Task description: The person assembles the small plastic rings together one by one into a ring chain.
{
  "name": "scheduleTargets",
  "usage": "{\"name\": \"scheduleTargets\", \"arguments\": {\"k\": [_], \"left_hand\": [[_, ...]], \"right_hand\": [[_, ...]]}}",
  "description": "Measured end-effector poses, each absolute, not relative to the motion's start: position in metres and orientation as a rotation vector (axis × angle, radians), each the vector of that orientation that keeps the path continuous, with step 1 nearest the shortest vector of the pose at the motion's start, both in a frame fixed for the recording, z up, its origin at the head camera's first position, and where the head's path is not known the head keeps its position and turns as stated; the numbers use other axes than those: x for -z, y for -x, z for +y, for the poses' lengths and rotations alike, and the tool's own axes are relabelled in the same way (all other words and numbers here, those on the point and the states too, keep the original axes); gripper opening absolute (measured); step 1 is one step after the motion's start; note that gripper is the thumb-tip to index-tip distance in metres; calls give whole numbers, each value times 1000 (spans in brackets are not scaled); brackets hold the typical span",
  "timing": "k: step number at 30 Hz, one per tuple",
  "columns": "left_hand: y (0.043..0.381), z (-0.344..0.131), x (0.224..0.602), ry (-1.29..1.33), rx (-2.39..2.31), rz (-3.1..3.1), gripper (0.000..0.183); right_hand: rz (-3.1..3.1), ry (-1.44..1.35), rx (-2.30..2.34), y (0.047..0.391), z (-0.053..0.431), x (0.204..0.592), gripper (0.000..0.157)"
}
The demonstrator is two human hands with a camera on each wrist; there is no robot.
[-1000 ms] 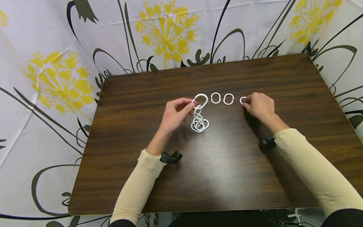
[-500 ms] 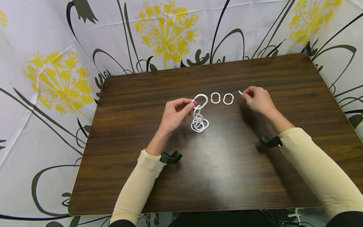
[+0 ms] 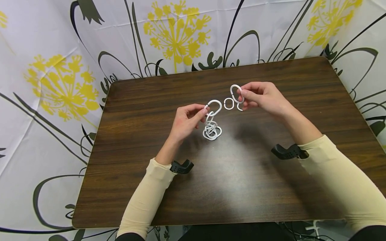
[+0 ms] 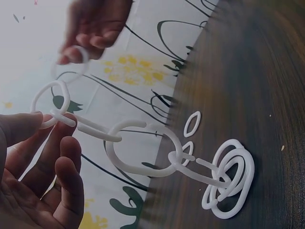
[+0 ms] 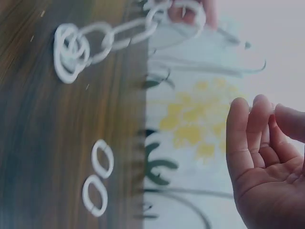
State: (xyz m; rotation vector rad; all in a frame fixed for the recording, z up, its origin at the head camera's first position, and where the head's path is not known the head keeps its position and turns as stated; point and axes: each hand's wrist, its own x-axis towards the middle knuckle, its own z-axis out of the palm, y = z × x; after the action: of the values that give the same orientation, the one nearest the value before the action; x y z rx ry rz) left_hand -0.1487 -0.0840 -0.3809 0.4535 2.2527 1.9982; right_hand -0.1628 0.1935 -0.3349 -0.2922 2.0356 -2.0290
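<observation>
My left hand [image 3: 188, 122] pinches the top link of a white plastic chain [image 4: 143, 171] between thumb and fingertips. The chain hangs from there, and its lower links lie heaped on the table. In the left wrist view each link shows a small split. My right hand [image 3: 265, 97] pinches one loose white link [image 3: 232, 90], held up to the right of the chain and apart from it. In the right wrist view the fingers hide nearly all of that link. Two more loose links [image 5: 102, 159] lie on the table, one partly covered by the right fingers in the head view.
The brown wood-grain table [image 3: 144, 197] has rounded corners. Behind it hangs a white curtain [image 3: 120, 36] printed with yellow flowers and dark stems. A black wrist mount [image 3: 182, 166] sits under the left forearm, another mount [image 3: 289, 152] under the right.
My right hand has lifted a loose link off the table and carried it leftward, turning it to stand open-faced towards the chain. The left hand and the chain have stayed in place.
</observation>
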Motion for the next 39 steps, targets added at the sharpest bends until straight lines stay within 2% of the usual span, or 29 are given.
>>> {"name": "scheduleTargets", "arguments": {"k": [16,28,39], "left_hand": [[149,-82,380,-452,-2005,2249,20],[148,-83,380,-464,-1991,2246,23],[133,-80,353,-461,-1961,2273,18]], "right_hand": [[2055,504,1954,145,145,327,21],[2267,575,1816,143,132,331,20],[2539,681,1654,143,127,332,16]]}}
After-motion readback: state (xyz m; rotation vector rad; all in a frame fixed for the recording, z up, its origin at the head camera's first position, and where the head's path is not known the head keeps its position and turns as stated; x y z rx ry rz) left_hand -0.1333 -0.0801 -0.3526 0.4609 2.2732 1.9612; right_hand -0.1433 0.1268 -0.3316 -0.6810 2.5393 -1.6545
